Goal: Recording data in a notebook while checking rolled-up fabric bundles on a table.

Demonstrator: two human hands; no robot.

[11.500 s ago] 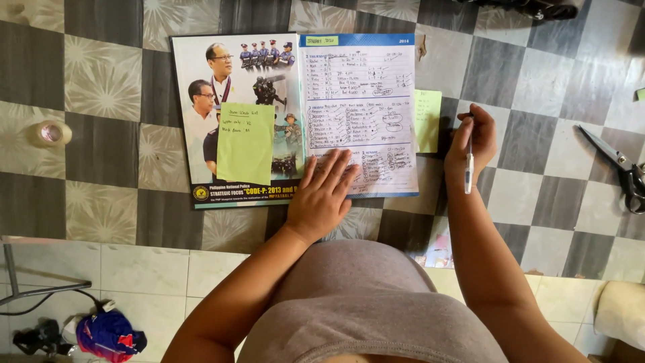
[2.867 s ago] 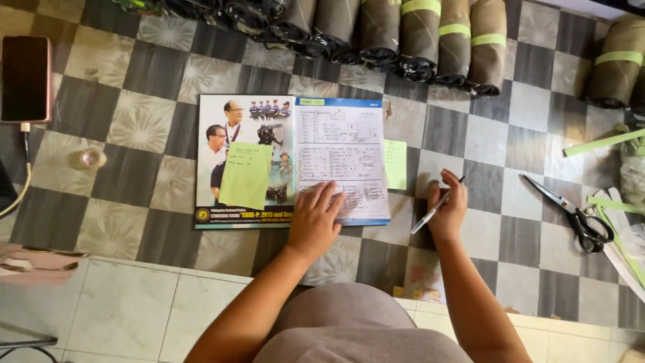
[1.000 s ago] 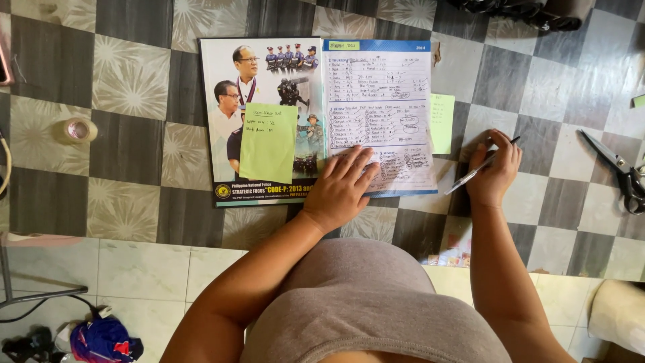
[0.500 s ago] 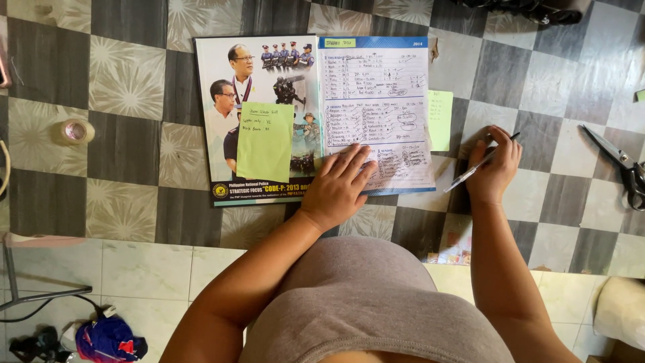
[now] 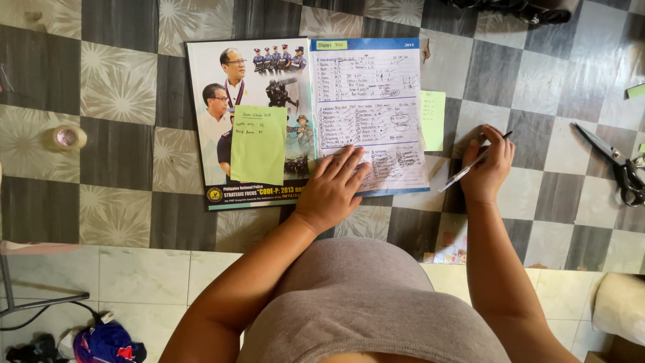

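Note:
A large calendar-like booklet [image 5: 262,74] with photos of people lies on a checkered tabletop. On it sits a handwritten white sheet [image 5: 369,101] and a green sticky note [image 5: 259,144]. My left hand [image 5: 332,188] presses flat on the sheet's lower edge, fingers spread. My right hand [image 5: 487,171] rests on the table just right of the sheet and holds a slim pen [image 5: 470,165], its tip pointing down-left. A second green note [image 5: 433,121] pokes out from under the sheet's right side.
Black-handled scissors [image 5: 615,165] lie at the right. A roll of tape [image 5: 67,138] sits at the far left. Dark bundles [image 5: 517,8] line the top edge. Below the table edge, the tiled floor holds a cable and a blue-and-purple cloth item [image 5: 107,343].
Compared with half a second ago, both hands hold nearly the same places; the view has shifted slightly. The pen stays in my right hand.

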